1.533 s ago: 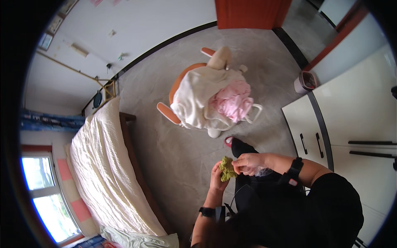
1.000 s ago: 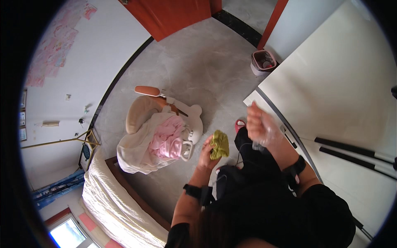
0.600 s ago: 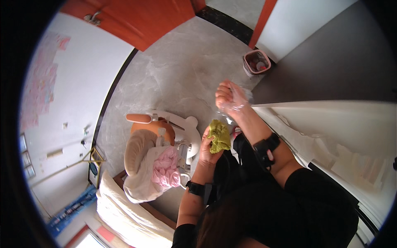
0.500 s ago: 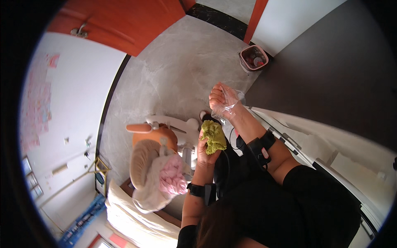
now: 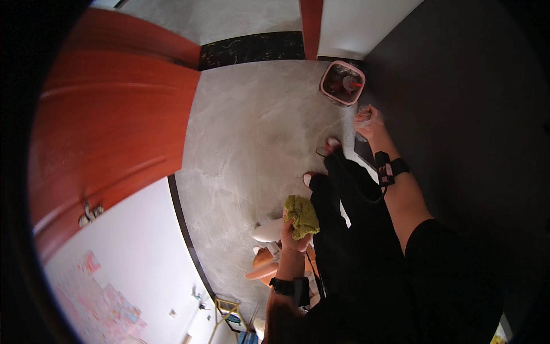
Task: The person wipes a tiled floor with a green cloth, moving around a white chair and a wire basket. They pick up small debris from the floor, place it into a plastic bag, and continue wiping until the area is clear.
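Observation:
My left hand, in the lower middle, is closed around a crumpled green cloth. The cloth bulges above the fingers, beside my black-clad leg. Farther out on the right, my right hand is closed on a piece of clear plastic film, bunched up and partly hidden by the fingers. Just beyond that hand, apart from it, a pink-rimmed waste bin stands on the floor. Red and clear scraps show inside the bin.
A dark panel or tabletop fills the right side. Beneath my left arm is an orange-and-white chair, mostly covered by it. A red door stands at the left, and a black threshold strip crosses the grey floor.
My view has turned and moved closer to the bin. My right hand has come nearer the bin, its plastic now more bunched. My left hand still grips the green cloth.

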`<action>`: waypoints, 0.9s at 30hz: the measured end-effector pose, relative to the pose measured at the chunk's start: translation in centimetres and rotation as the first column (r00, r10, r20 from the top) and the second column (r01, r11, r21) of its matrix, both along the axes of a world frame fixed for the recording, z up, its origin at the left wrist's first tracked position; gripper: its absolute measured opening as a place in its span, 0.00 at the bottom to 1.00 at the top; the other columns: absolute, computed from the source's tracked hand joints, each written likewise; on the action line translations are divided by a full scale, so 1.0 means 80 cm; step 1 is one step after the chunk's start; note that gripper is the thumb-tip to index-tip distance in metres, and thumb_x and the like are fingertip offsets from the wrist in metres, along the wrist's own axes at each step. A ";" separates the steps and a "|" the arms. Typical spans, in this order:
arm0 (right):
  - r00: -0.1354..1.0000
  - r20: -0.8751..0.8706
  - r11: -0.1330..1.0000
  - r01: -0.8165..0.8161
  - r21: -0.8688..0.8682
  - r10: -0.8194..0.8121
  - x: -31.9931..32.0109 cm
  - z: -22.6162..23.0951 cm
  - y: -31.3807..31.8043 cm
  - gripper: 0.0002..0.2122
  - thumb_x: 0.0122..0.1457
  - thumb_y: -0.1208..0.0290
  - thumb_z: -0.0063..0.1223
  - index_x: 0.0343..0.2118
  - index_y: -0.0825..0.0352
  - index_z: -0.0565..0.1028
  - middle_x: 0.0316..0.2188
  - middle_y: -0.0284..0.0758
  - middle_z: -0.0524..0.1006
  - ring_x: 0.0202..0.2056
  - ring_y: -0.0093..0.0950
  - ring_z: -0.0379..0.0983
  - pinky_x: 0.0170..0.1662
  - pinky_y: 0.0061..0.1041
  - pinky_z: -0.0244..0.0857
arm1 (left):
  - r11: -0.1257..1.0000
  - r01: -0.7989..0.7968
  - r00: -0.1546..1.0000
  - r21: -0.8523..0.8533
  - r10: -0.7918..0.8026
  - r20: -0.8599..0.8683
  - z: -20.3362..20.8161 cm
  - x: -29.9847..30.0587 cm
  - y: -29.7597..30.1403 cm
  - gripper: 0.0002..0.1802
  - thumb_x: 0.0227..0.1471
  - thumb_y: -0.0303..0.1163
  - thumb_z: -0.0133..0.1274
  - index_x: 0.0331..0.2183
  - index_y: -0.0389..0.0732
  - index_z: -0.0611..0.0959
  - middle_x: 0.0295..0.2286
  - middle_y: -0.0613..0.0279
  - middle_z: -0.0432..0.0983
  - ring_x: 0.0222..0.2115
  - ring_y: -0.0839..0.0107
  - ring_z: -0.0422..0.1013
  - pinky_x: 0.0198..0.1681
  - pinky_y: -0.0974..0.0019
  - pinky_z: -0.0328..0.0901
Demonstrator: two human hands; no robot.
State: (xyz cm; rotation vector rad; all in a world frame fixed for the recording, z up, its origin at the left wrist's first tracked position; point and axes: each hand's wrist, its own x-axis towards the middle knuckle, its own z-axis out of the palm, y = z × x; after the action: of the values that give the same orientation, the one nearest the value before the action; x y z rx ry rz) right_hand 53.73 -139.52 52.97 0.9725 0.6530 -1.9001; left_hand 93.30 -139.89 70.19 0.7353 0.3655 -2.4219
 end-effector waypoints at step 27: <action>0.985 -0.103 0.727 -0.033 0.686 0.142 -0.192 -0.289 -0.173 0.17 0.66 0.66 0.46 0.56 0.65 0.70 0.59 0.38 0.66 0.58 0.40 0.64 0.60 0.59 0.54 | 0.879 0.466 0.863 0.101 -0.476 0.169 -0.350 -0.317 -0.323 0.22 0.59 0.24 0.46 0.55 0.38 0.72 0.51 0.55 0.73 0.52 0.62 0.71 0.56 0.57 0.67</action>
State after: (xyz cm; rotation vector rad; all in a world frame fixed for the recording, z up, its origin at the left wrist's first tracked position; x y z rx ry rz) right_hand 38.35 -153.33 29.89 1.2182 1.5412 -1.6631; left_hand 67.97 -165.72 42.17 1.1885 0.1915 -2.7678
